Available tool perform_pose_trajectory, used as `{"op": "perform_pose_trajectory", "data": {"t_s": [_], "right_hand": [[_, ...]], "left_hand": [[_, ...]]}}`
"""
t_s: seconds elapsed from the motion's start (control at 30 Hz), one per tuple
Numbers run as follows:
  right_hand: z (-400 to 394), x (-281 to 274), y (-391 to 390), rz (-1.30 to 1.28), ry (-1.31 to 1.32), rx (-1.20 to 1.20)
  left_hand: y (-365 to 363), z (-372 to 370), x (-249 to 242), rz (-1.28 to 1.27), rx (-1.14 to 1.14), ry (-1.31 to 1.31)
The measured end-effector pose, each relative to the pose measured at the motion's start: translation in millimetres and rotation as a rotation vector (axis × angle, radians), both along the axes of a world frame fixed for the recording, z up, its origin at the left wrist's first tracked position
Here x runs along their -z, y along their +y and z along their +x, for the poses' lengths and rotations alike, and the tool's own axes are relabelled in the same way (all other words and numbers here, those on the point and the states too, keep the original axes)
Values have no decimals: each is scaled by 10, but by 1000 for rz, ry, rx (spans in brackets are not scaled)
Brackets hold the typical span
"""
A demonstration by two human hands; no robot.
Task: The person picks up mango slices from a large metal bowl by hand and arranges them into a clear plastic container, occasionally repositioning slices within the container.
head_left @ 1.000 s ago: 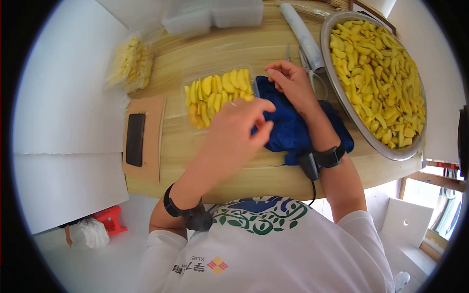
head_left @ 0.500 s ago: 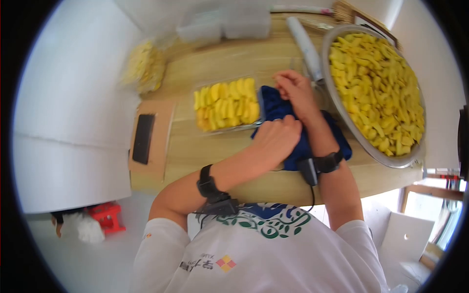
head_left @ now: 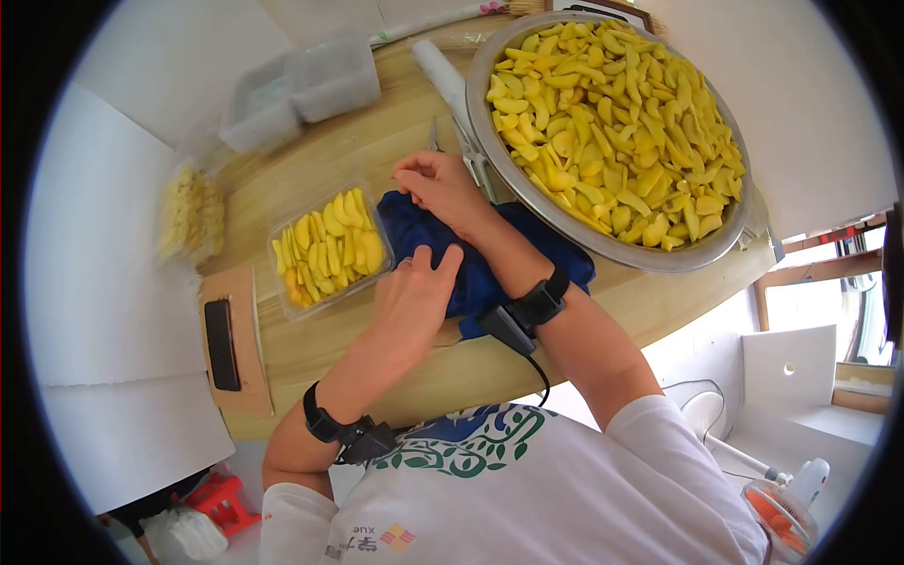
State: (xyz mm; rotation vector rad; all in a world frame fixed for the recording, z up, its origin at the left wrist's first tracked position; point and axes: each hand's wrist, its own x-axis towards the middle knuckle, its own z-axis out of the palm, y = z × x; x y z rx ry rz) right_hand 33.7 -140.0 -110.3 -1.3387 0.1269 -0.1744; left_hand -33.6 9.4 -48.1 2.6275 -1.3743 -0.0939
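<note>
A dark blue cloth (head_left: pixel 485 273) lies bunched on the table under both my hands. My left hand (head_left: pixel 414 292) is over its near left part, fingers loosely bent and apart, with a ring on one of them; nothing shows in its grasp. Just beyond the cloth's far edge, my right hand (head_left: pixel 443 193) has its fingers curled in towards the thumb, and no object is visible between them. Left of the cloth sits a clear plastic tray (head_left: pixel 325 308) with yellow fruit slices (head_left: pixel 330 247) in rows. A large metal basin (head_left: pixel 480 113) heaped with yellow slices (head_left: pixel 621 132) stands to the right.
Scissors (head_left: pixel 434 135) and a white roll (head_left: pixel 439 73) lie beside the basin. Empty clear containers (head_left: pixel 334 75) stand at the back left. A bag of pale pieces (head_left: pixel 191 212) and a phone (head_left: pixel 222 345) on cardboard (head_left: pixel 252 344) are at the left.
My view has turned towards the right, so the table's contents appear further left. The fingers of my left hand have spread from a closed grip. My right hand remains curled.
</note>
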Motion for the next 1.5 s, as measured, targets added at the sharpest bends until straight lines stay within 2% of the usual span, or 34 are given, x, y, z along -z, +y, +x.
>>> {"op": "perform_pose_trajectory", "data": {"t_s": [0.43,0.57,0.63,0.67,0.73,0.77,0.83,0.9,0.97,1.07,1.4,1.5], "right_hand": [[13,20,-3,-69,-37,-9],[41,38,-11,-80,-32,-12],[109,100,-13,-121,2,-32],[168,254,29,-121,3,-39],[287,628,130,817,-482,-200],[193,463,100,816,-480,-205],[-102,-79,2,0,-58,-66],[-37,25,12,-49,-102,-35],[42,85,-2,-101,-151,-2],[92,98,-23,-169,-4,-33],[109,126,-48,-207,-38,-28],[101,107,-53,-134,-2,-56]], "left_hand": [[-42,150,149,-84,24,78],[-46,177,-287,-92,77,124],[-148,252,-599,-200,84,322],[-223,294,-697,-201,77,323],[-472,352,-843,-388,239,247],[-625,343,-901,-431,253,248],[-962,348,-897,-490,325,232],[-1278,382,-790,-506,378,217],[-1546,402,-669,-488,440,14],[-1753,432,-546,-472,471,-116],[-1992,421,-470,-232,367,-223],[-2000,390,-432,-368,353,-197]]}}
